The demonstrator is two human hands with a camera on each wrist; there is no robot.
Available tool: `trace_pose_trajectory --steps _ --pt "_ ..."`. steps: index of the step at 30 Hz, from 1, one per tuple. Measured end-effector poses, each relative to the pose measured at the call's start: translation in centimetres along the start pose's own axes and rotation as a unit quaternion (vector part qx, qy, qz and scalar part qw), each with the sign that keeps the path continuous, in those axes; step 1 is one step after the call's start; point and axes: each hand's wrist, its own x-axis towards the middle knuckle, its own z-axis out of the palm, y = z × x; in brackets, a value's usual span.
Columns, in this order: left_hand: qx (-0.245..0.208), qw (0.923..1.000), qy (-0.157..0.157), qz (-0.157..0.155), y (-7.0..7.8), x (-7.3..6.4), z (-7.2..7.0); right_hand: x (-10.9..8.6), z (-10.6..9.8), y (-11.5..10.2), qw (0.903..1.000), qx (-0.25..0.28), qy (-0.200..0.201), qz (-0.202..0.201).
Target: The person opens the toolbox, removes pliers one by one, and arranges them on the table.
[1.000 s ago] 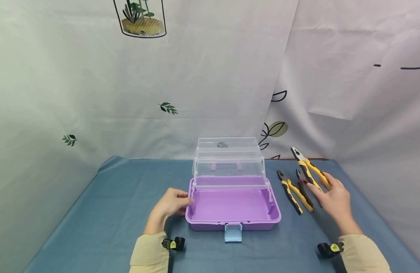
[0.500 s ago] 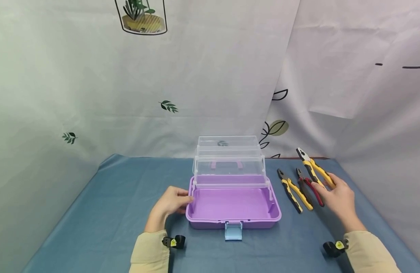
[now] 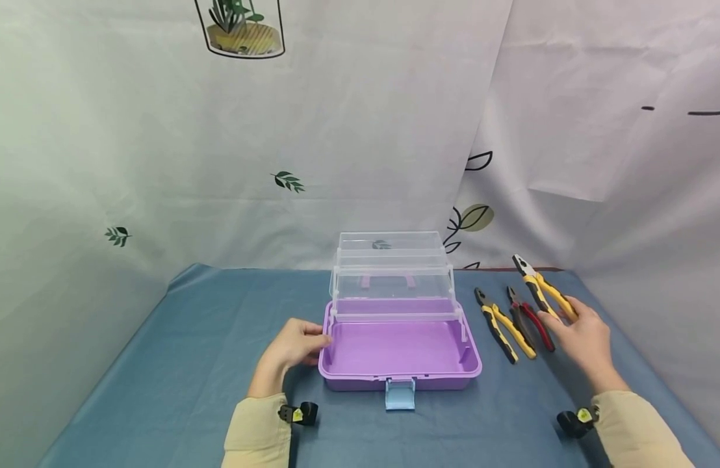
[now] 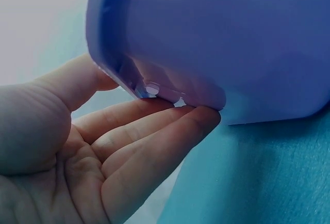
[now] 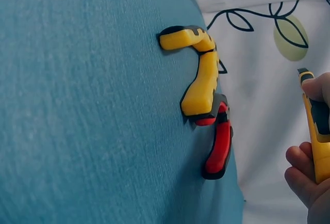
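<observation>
My left hand pinches the left wall of an open purple toolbox. In the left wrist view the thumb lies over the rim and the fingers press the wall's outer side. My right hand holds yellow-and-black pliers by the handles, raised over the table with the metal head pointing away and to the left. Beneath and left of them lie red-and-black pliers. Other yellow-and-black pliers lie between these and the toolbox. The held pliers show only partly in the right wrist view.
Clear plastic trays and a lid stand raised behind the toolbox. A light blue latch hangs at its front. Blue cloth covers the table. A pale printed curtain rises behind and at both sides.
My right hand has moved slightly right with the pliers, uncovering more of the red handle below. My left hand and the toolbox have stayed in place.
</observation>
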Motion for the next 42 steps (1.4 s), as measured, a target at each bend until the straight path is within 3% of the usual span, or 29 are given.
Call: trace_pose_trajectory --steps 7,26,42 --pt "-0.003 0.9999 0.012 -0.006 0.0 0.0 0.2 0.3 -0.2 0.5 0.9999 -0.008 -0.007 0.005" --pt "-0.005 1.0000 0.008 0.000 -0.2 0.2 0.2 0.8 -0.5 1.6 0.9993 -0.035 -0.012 0.007" --pt "-0.004 1.0000 0.007 -0.004 -0.2 0.2 0.2 1.4 -0.4 2.3 0.9967 -0.043 -0.050 0.047"
